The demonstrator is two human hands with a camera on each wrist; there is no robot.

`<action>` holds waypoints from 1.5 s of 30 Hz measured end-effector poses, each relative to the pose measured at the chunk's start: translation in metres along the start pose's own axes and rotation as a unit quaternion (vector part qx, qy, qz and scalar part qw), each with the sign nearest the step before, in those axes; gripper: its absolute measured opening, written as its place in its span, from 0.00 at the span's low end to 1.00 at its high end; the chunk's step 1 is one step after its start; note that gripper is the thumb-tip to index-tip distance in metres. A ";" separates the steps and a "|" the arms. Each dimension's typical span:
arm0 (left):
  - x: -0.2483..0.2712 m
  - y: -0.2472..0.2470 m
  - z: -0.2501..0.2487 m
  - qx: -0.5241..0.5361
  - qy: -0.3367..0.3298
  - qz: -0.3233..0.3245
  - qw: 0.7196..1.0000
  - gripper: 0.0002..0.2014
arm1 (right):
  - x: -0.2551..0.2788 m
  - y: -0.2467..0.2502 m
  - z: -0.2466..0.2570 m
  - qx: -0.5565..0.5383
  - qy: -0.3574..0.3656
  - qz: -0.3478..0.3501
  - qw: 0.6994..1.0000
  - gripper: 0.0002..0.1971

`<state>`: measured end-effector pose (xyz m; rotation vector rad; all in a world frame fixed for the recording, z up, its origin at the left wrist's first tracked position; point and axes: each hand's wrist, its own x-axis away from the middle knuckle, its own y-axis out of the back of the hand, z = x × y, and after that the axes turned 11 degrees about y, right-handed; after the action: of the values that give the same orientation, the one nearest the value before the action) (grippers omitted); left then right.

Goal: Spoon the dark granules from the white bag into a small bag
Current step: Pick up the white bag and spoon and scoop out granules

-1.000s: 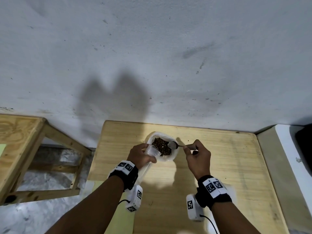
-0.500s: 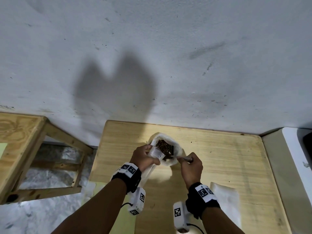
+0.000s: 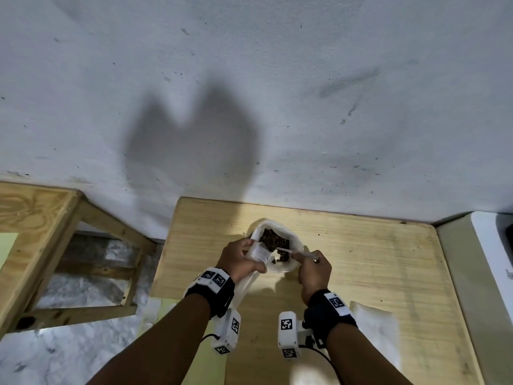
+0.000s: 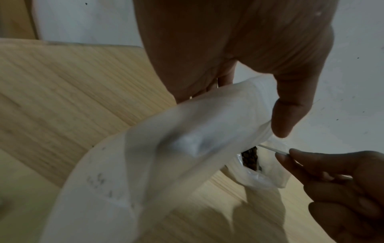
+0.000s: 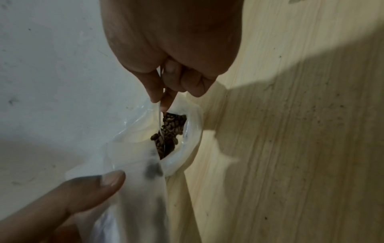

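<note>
Left hand [image 3: 238, 259] still gripping small translucent plastic bag [image 3: 256, 252], mouth tipped toward open white bag [image 3: 288, 263] of dark brown granules [image 3: 273, 240] on pale wooden table [image 3: 374, 259]. Right hand [image 3: 315, 269] pinching thin white spoon handle [image 3: 301, 253]; bowl now lowered among granules, hand drawn closer than half a second ago.

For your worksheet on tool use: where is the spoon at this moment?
In the head view the spoon is right of centre, pinched by the right hand, its bowl end down among the dark granules inside the white bag.
</note>
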<state>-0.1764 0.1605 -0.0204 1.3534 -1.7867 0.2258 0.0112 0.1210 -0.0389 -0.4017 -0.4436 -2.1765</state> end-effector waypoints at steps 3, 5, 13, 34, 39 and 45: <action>0.001 0.000 0.001 -0.006 -0.013 -0.008 1.000 0.46 | -0.004 0.011 0.003 -0.013 0.006 0.004 1.000 0.19; 0.001 0.000 0.002 -0.010 -0.023 -0.017 1.000 0.45 | -0.007 0.020 0.005 -0.019 0.012 0.007 1.000 0.19; 0.011 -0.004 0.009 -0.060 -0.055 -0.057 0.995 0.40 | 0.000 0.052 0.026 -0.039 0.073 0.050 0.995 0.14; 0.025 -0.022 0.019 -0.046 -0.024 -0.046 0.998 0.36 | 0.043 0.068 0.017 0.068 0.252 0.118 0.958 0.21; 0.027 -0.023 0.018 -0.029 -0.014 -0.048 0.998 0.39 | 0.045 0.060 0.020 0.076 0.260 0.130 0.954 0.20; 0.027 -0.019 0.016 -0.020 -0.014 -0.044 0.999 0.40 | 0.027 0.052 0.036 0.003 0.240 0.037 0.970 0.10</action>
<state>-0.1695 0.1249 -0.0170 1.4106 -1.7404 0.1235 0.0424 0.0888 0.0138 0.1153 -0.1600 -2.1067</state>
